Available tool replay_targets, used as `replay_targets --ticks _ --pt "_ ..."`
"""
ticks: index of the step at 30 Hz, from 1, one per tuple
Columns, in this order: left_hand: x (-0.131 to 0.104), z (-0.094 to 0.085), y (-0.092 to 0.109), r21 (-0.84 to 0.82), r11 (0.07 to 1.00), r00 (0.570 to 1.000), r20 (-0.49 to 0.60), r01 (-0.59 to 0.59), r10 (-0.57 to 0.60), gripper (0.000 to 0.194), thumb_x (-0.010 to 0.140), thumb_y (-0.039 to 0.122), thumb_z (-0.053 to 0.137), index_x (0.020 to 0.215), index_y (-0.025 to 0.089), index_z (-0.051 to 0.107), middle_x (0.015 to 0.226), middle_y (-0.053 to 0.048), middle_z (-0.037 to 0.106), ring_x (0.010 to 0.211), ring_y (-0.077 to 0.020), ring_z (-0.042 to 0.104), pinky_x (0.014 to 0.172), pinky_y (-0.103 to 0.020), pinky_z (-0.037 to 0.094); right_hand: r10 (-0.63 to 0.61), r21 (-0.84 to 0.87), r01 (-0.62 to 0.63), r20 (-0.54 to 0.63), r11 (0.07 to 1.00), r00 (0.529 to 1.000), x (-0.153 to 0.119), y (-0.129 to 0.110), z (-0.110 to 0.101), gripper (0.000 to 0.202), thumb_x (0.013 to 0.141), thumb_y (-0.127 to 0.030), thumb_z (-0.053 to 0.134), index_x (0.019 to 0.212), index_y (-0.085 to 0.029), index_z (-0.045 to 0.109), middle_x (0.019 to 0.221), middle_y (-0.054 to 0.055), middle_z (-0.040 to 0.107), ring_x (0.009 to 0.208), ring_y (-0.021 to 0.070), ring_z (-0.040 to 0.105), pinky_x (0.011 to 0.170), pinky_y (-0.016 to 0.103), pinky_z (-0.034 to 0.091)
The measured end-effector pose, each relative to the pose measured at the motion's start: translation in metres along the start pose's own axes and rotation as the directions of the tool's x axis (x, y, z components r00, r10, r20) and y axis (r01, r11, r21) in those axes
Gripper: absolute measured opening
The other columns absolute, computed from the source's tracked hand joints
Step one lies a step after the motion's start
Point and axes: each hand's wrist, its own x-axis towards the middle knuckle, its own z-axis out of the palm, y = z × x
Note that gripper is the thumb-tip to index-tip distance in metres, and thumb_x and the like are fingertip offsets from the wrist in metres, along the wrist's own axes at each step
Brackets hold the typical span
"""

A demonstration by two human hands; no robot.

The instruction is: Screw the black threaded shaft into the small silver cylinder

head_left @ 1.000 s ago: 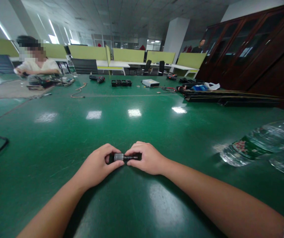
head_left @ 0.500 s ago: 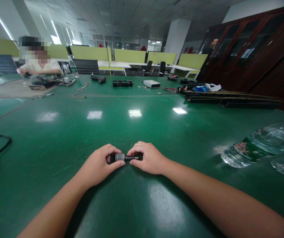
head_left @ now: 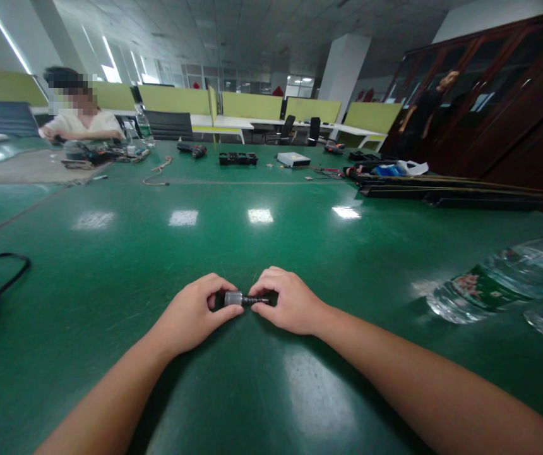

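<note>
Low over the green table (head_left: 214, 240), my left hand (head_left: 194, 311) pinches a small grey metal cylinder (head_left: 233, 298), which looks like a small motor, between thumb and fingers. From its right end sticks a thin dark shaft (head_left: 255, 300) with spiral ridges, either a worm or a spring. The thumb and fingertips of my right hand (head_left: 293, 302) close around that shaft. The piece lies roughly level between both hands. Its left end is partly covered by my left fingers.
Clear water bottles (head_left: 499, 284) lie at the right. A black cable (head_left: 4, 287) is at the left. Farther back are a power drill (head_left: 192, 150), a black holder (head_left: 238, 158), a white box (head_left: 293, 159) and black bars (head_left: 446, 189). One person sits far left; another stands by the cabinet.
Both hands keep their hold on the small motor-like piece, with little visible movement. The view has shifted slightly. The person by the cabinet has come further into sight.
</note>
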Motion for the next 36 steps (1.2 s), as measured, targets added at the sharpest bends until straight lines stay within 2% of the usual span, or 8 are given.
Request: replay_targets --ticks 10,18,26,31,36 --pt "0.001 -0.001 0.000 -0.007 1.000 1.000 -0.028 0.007 -0.008 0.027 0.083 0.043 0.061 0.098 0.022 0.068 0.083 -0.002 0.061 0.070 -0.0162 0.053 0.066 -0.028 0.041 0.032 -0.032 -0.033 -0.025 0.999 0.999 -0.001 0.003 0.000 0.010 0.074 -0.016 0.069 0.084 -0.020 0.069 0.080 0.002 0.065 0.080 0.0166 0.055 0.075 0.031 0.042" --pt "0.003 -0.001 -0.004 0.007 0.997 0.993 -0.094 0.076 -0.075 0.031 0.083 0.046 0.060 0.099 0.020 0.067 0.080 -0.002 0.060 0.069 -0.0172 0.054 0.065 -0.029 0.042 0.229 -0.039 -0.238 -0.165 0.970 0.959 0.002 0.014 -0.002 0.012 0.073 -0.014 0.065 0.081 -0.020 0.070 0.079 0.002 0.062 0.074 0.0148 0.055 0.067 0.028 0.043" --pt "0.003 -0.001 -0.005 0.004 0.998 0.994 -0.090 0.063 -0.062 0.030 0.083 0.045 0.061 0.099 0.020 0.067 0.078 -0.001 0.060 0.068 -0.0172 0.054 0.066 -0.029 0.042 0.206 -0.026 -0.212 -0.133 0.977 0.969 0.001 0.011 -0.002 0.013 0.071 -0.014 0.069 0.082 -0.021 0.073 0.080 0.002 0.065 0.073 0.0143 0.058 0.067 0.028 0.043" --pt "0.003 0.000 -0.004 -0.004 0.998 0.996 -0.075 0.056 -0.056 0.030 0.083 0.045 0.060 0.100 0.021 0.067 0.078 -0.001 0.059 0.067 -0.0168 0.054 0.065 -0.029 0.042 0.159 0.020 -0.158 -0.099 0.987 0.982 0.002 0.010 -0.001 0.012 0.075 -0.018 0.070 0.086 -0.022 0.075 0.084 0.002 0.068 0.078 0.0147 0.060 0.072 0.029 0.045" --pt "0.001 0.002 -0.003 0.000 1.000 0.999 -0.035 -0.004 0.004 0.028 0.083 0.043 0.060 0.101 0.023 0.066 0.083 -0.001 0.060 0.069 -0.0163 0.052 0.065 -0.028 0.041 0.080 0.171 -0.073 -0.034 0.983 0.996 0.001 0.006 0.001 0.031 0.073 -0.011 0.070 0.103 -0.021 0.071 0.086 0.001 0.070 0.077 0.0134 0.061 0.076 0.028 0.048"
